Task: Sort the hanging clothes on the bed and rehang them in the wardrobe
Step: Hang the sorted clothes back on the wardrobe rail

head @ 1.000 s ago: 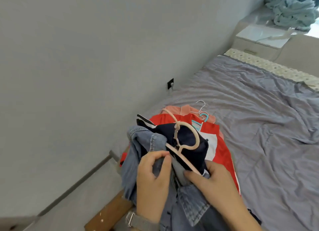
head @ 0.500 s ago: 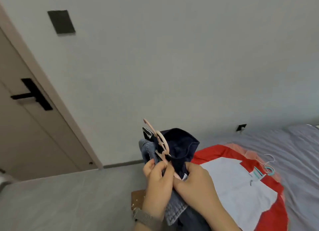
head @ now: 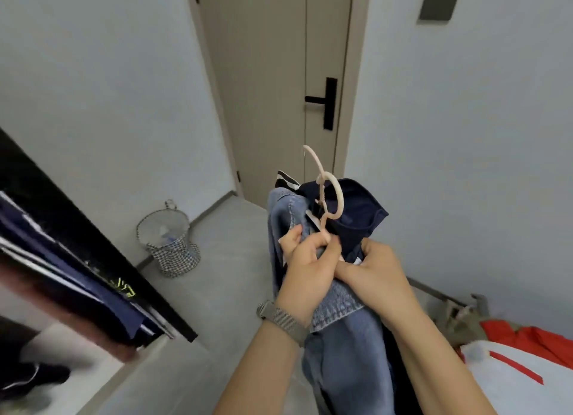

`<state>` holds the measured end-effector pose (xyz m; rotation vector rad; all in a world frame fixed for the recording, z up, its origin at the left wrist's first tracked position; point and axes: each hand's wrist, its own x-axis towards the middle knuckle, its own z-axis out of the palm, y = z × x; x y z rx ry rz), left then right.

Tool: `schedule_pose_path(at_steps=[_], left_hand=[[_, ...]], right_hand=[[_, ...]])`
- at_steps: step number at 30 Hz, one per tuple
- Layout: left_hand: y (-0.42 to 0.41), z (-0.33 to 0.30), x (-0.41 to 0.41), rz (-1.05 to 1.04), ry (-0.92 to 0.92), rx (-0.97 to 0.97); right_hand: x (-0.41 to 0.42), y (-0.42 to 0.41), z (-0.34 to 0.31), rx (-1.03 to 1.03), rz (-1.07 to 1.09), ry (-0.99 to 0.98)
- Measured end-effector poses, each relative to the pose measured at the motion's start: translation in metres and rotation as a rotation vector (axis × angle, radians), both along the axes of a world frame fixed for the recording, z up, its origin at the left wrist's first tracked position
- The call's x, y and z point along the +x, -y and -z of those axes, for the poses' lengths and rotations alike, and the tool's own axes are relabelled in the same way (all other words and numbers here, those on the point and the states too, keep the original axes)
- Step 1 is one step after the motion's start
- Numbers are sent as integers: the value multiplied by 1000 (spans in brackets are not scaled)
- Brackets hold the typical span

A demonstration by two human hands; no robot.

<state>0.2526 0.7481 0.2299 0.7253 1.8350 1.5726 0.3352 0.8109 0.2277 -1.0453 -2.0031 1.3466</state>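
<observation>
My left hand (head: 305, 270) grips the stems of the pink hangers (head: 328, 197) together with blue jeans (head: 344, 346) that hang down from it. Beside it, my right hand (head: 376, 273) holds a dark navy garment (head: 356, 219) bunched on the same hangers. Both hands are raised in front of me, and the hanger hooks stick up above them. The open wardrobe (head: 77, 269) with dark clothes hanging inside is at the lower left. A red and white garment (head: 521, 352) lies on the bed at the lower right.
A closed beige door (head: 279, 83) with a black handle stands straight ahead. A checked laundry basket (head: 169, 241) sits on the grey floor by the wall. A dark shoe (head: 31, 380) lies at the bottom left.
The view has swung left from the bed toward the door and wardrobe. Both hands have kept their hold on the hangers and clothes and carried them along.
</observation>
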Motion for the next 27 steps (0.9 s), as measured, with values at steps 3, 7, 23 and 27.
schedule_pose_path(at_steps=[3,7,23,27], left_hand=[[35,-8,-9,-159,-51,16],[86,-14,-7,-395,-77,68],[355,-31,-52,-926,204,372],[405,-24,-99,-985,283,257]], right_hand=[[-22,25,-3,-27,-159,-24],[-39,64,-7,-82,-397,-73],[-138,287,17,-688,-750,-34],[-171,347,29,-729,-695,-19]])
